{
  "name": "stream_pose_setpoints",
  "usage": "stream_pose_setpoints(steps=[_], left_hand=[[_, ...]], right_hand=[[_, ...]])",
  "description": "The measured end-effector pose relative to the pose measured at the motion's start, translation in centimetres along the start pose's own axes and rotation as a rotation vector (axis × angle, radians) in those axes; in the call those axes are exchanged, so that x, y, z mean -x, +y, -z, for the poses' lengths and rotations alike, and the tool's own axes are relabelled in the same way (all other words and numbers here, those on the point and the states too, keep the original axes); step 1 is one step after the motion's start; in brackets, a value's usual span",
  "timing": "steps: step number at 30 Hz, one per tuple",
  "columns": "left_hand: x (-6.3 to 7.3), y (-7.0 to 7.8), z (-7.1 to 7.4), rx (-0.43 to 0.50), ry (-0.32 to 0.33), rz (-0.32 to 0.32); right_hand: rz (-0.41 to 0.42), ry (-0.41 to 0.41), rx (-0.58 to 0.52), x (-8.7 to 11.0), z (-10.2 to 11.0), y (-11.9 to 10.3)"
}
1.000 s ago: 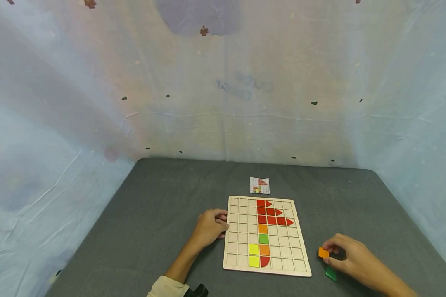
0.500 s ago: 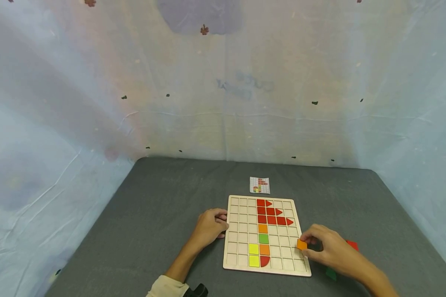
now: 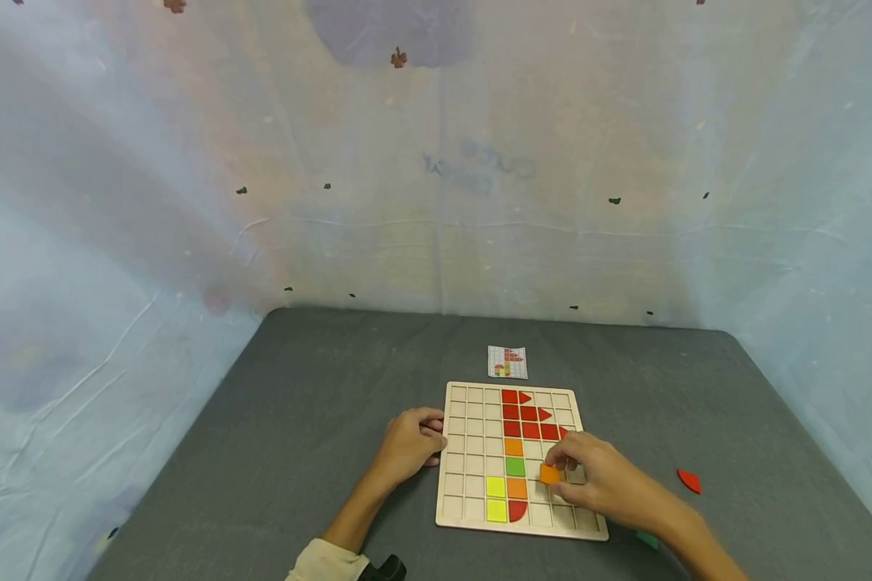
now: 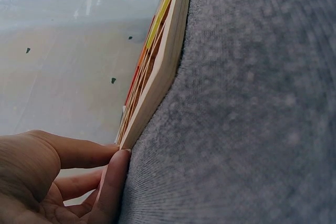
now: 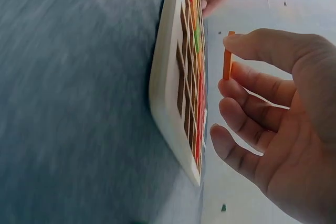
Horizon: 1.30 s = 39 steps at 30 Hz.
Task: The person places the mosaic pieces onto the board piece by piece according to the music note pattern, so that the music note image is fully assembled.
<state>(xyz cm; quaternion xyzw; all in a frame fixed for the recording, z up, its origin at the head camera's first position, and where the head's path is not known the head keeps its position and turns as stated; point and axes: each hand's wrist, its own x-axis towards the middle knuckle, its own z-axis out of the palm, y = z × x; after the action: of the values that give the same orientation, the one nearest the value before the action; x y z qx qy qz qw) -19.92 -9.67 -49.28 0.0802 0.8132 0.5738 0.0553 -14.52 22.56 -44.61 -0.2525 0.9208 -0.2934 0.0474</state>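
Observation:
A square wooden grid board (image 3: 456, 468) lies on the grey table. My left hand (image 3: 407, 445) grips its left edge, thumb and fingertips right at the rim in the left wrist view. Between the thumb and fingers of my right hand (image 3: 603, 480) is an orange square tile (image 3: 549, 474), held over the board's right half. The right wrist view shows this tile (image 5: 228, 59) edge-on, apart from the board. Set in the grid are red squares and triangles (image 3: 529, 413), orange squares (image 3: 517, 489), a green square (image 3: 515, 467), two yellow squares (image 3: 496, 511) and a red quarter circle (image 3: 518, 511).
A small printed pattern card (image 3: 507, 362) lies just beyond the board's far edge. To the right rest a loose red quarter-circle piece (image 3: 689, 481) and a green piece (image 3: 647, 540), partly hidden by the right forearm. A pale cloth (image 3: 436, 161) hangs behind the table.
My right hand has carried the orange tile leftward from the table's right side to over the board, uncovering the red quarter-circle piece. The left hand and board have stayed put.

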Motion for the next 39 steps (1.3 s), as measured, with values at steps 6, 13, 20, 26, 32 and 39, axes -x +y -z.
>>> stream_pose_setpoints(steps=[6, 13, 20, 26, 32, 39], left_hand=[[0.0, 0.0, 0.0, -0.001, 0.002, 0.000], [-0.1, 0.0, 0.0, 0.004, 0.002, 0.002], [-0.2, -0.1, 0.1, -0.001, -0.002, 0.005], [-0.2, -0.1, 0.0, -0.003, -0.003, 0.010], [-0.2, 0.0, 0.0, 0.012, -0.002, 0.015], [-0.2, 0.0, 0.0, 0.007, 0.004, 0.019]], right_hand=[[0.059, 0.023, 0.010, -1.2, -0.8, -0.8], [0.084, 0.061, 0.049, -2.2, -1.5, -1.7], [0.036, 0.056, 0.046, -3.3, -2.2, -2.6], [-0.016, 0.040, 0.008, -4.1, -2.9, -3.5], [-0.035, 0.010, -0.007, -4.8, -3.6, -4.3], [0.006, -0.013, -0.020, -5.3, -4.4, -5.0]])
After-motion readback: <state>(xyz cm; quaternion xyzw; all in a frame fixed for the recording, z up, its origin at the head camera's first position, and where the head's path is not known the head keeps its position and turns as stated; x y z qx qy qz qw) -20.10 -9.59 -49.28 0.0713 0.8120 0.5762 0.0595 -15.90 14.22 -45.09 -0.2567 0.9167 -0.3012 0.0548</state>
